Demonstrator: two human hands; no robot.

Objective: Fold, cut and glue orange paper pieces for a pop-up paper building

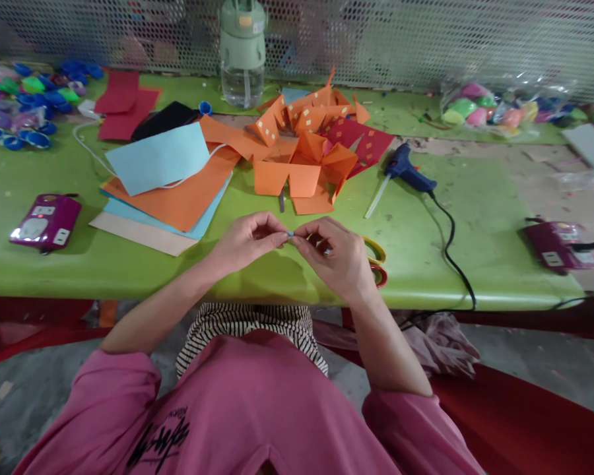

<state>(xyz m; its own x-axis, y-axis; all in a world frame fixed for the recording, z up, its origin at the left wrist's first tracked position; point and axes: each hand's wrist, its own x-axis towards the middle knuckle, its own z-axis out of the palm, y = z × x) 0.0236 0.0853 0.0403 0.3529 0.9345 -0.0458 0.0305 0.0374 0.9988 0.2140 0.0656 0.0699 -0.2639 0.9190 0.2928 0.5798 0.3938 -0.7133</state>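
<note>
A glossy lime-green table (475, 218) runs along a perforated metal mesh screen (426, 33), with grey concrete floor showing below its front edge. Above that edge, the left hand (245, 241) and right hand (339, 254) meet fingertip to fingertip, both pinched shut on a tiny pale-blue scrap (290, 233) held between them; it is too small to tell its shape. Just beside the right hand, partly hidden by it, lie scissors with yellow and red loop handles (377, 257). Beyond the hands sits a crumpled heap of folded orange paper pieces (301, 155) dotted with small pale squares, with a red dotted sheet (371, 142) among them. To its left, flat sheets of light-blue, orange and beige paper (163, 178) overlap in a loose stack. To the right lies a blue hot-glue gun (406, 168), its black cord trailing off the table edge. A clear bottle with a pale-green lid (242, 53) stands upright at the back. Purple power strips (47, 221) rest well apart toward either end, and bright plastic caps (24, 105) cluster in the far left corner.
</note>
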